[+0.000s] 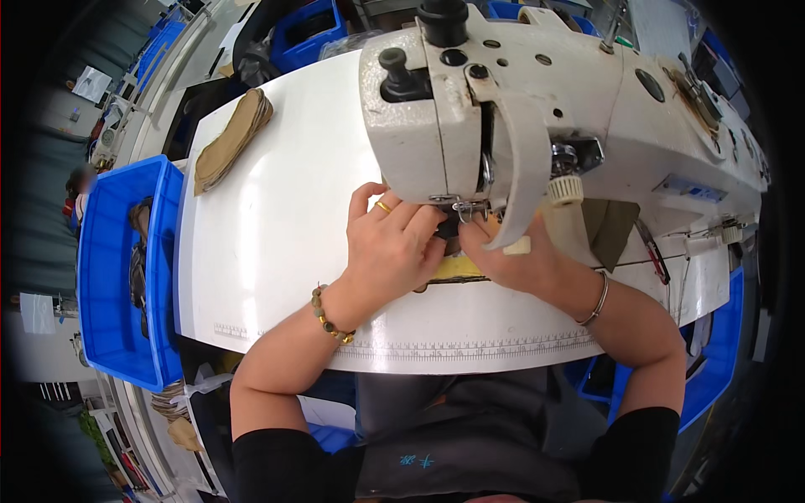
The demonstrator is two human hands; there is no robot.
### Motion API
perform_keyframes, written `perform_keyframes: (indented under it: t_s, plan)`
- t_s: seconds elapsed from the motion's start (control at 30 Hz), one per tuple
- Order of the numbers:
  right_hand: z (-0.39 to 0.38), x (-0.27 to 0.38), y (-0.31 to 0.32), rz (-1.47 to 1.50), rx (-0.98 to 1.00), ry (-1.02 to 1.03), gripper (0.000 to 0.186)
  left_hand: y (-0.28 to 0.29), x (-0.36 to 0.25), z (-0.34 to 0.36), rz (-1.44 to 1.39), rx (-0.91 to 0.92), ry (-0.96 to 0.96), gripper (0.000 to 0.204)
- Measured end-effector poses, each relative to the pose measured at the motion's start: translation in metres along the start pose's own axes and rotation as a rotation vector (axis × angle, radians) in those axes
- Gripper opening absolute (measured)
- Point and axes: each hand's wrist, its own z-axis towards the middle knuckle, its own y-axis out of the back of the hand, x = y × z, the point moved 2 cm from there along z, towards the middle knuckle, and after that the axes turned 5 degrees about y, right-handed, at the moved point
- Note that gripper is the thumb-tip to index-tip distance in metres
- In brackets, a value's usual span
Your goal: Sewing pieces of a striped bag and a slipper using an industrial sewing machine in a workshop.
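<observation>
A white industrial sewing machine stands over the white worktable. My left hand, with a gold ring and a bead bracelet, is at the presser foot, fingers bent onto a small dark piece. My right hand, with a metal bangle, is closed on that same piece at the foot's right side; its fingertips are partly hidden. A yellow strip lies beneath and between the hands.
A stack of tan cut pieces lies at the table's back left. Blue bins stand left and right of the table. An olive piece and red-handled tool lie right of the needle area. A blurred person is far left.
</observation>
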Motion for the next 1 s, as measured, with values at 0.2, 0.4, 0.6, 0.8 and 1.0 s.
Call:
perform_keyframes:
  t_s: [0.2,0.4,0.6,0.8,1.0]
  plan:
    - [0.004,0.006,-0.004,-0.091,-0.117,0.115,0.008,0.002,0.002,0.006,0.039,-0.066,-0.004,0.021]
    - [-0.003,0.006,-0.001,-0.202,-0.01,0.102,0.01,0.021,0.005,0.008,-0.224,0.377,0.217,0.022]
    - [0.002,0.01,0.004,-0.101,-0.099,0.157,0.005,0.013,0.01,0.002,-0.383,0.362,0.148,0.023]
    - [-0.012,0.008,0.0,-0.237,0.049,0.222,0.022,0.002,0.016,-0.001,-0.291,0.435,0.203,0.016]
    - [-0.017,0.032,0.012,-0.323,0.21,0.235,0.023,0.001,0.033,0.0,-0.517,0.492,0.29,0.014]
